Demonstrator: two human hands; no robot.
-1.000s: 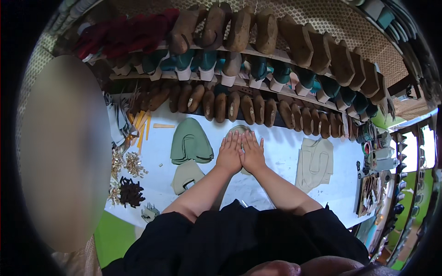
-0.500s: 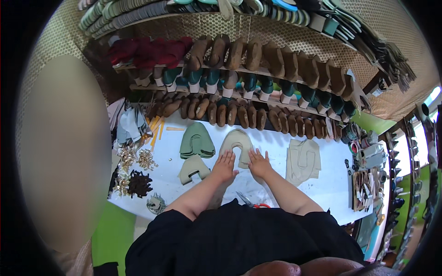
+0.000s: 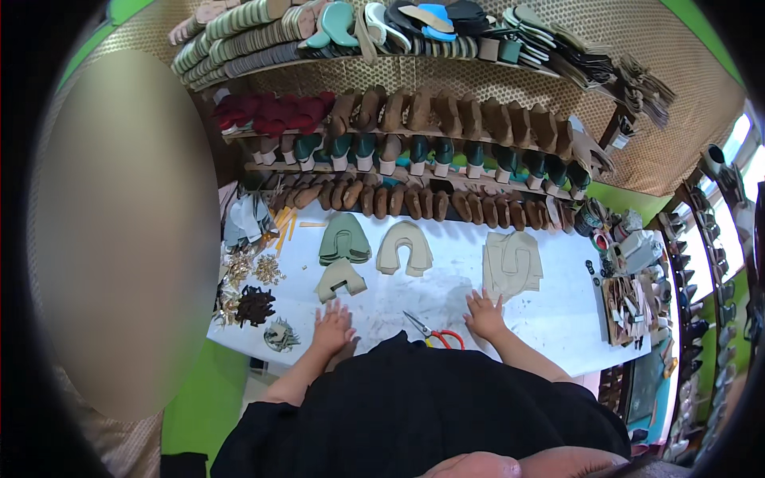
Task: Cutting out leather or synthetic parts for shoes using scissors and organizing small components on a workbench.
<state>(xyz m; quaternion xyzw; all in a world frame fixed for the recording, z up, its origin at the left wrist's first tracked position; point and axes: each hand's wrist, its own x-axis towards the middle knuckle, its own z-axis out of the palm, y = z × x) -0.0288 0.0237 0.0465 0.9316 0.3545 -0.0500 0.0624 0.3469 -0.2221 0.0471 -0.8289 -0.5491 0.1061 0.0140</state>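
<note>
Scissors: lying mid-front on the white table, probably for quick reach.
Left hand: palm down, fingers fanned, gripping nothing, perhaps bracing.
Right hand: fingers parted, nothing held, close to the beige stack; contact unclear.
U-shaped beige pieces: flat, right of the green stack, likely separated to avoid mixing.

Right window glaring; tabletop bright; edges bowed; left oval blurred.

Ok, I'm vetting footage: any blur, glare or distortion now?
Head view: oval grey-brown smear at left hides what's behind; slanted window at far right glares white; fisheye bows the white table; central beige arch-shaped pieces look clearly outlined.
</note>
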